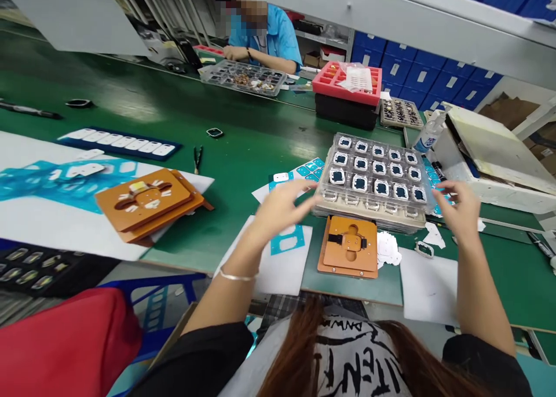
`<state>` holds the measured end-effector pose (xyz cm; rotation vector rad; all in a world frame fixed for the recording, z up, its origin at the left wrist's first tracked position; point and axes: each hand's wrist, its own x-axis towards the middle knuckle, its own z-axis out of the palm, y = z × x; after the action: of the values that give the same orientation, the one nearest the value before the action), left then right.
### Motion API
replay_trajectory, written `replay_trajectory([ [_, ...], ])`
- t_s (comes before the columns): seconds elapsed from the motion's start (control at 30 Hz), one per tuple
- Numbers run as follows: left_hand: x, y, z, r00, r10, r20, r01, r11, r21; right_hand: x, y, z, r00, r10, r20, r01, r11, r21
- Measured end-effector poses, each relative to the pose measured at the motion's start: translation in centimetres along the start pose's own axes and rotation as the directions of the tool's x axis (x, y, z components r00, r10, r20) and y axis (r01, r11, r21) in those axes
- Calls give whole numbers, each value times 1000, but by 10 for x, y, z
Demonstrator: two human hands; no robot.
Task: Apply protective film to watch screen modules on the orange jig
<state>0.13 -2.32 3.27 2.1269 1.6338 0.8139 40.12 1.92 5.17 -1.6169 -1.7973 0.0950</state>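
Note:
A clear plastic tray [369,164] with rows of white-framed, dark-centred parts lies over a beige tray stack [369,214], slightly out of line with it. At its left edge is my left hand [282,206], thumb and forefinger pinching near the front corner. My right hand [461,207] is at the opposite edge, its fingers bent against the rim. Exact fingertip contact is hard to make out on both sides. Just in front of the trays sits an orange fixture [351,246] with a black inset. White paper pieces [388,248] and a loose white frame [424,249] lie beside it.
Left, another orange fixture [145,203] rests on white foam with blue film [65,177] and tweezers [197,158]. A red bin [347,84] stands behind the trays, a spray bottle [430,133] and white box [499,165] to the right. Across the bench sits a co-worker [278,37].

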Motion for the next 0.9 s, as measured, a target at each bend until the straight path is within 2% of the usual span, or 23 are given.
replay_trajectory([
  [0.03, 11, -13, -7, 983, -157, -97, 164, 984, 71, -6, -19, 9, 994, -104, 35, 103, 994, 43],
  [0.07, 21, -26, -12, 938, -308, -160, 330, 935, 133, -12, -37, 18, 977, -202, 66, 196, 977, 82],
  [0.13, 40, -50, -14, 827, -533, -180, 561, 801, 207, -23, -67, 38, 936, -344, 77, 332, 933, 137],
  [0.2, 50, -68, -6, 770, -618, -156, 637, 737, 227, -31, -84, 54, 901, -432, 37, 421, 892, 166],
  [0.23, 52, -75, 0, 764, -629, -144, 644, 731, 225, -35, -87, 59, 886, -464, 7, 455, 873, 174],
  [0.33, 53, -90, 19, 777, -613, -146, 630, 750, 203, -45, -87, 68, 840, -533, -100, 542, 821, 180],
  [0.43, 54, -100, 28, 796, -576, -185, 603, 780, 166, -51, -80, 71, 788, -584, -195, 613, 772, 167],
  [0.63, 60, -112, 19, 830, -490, -265, 523, 849, 70, -59, -78, 75, 709, -663, -239, 701, 697, 146],
  [0.7, 57, -106, 13, 851, -438, -290, 469, 882, 42, -62, -80, 75, 694, -676, -248, 718, 679, 156],
  [0.77, 51, -91, 9, 868, -377, -323, 407, 913, 29, -64, -85, 73, 684, -678, -269, 726, 666, 169],
  [0.83, 41, -68, 8, 896, -224, -383, 249, 968, 15, -66, -93, 72, 677, -670, -306, 731, 659, 176],
  [0.87, 34, -54, 9, 904, -92, -417, 106, 994, 10, -67, -97, 71, 661, -675, -328, 744, 647, 167],
  [0.9, 27, -39, 11, 892, 68, -446, -72, 997, 8, -69, -103, 70, 632, -693, -347, 766, 626, 145],
])
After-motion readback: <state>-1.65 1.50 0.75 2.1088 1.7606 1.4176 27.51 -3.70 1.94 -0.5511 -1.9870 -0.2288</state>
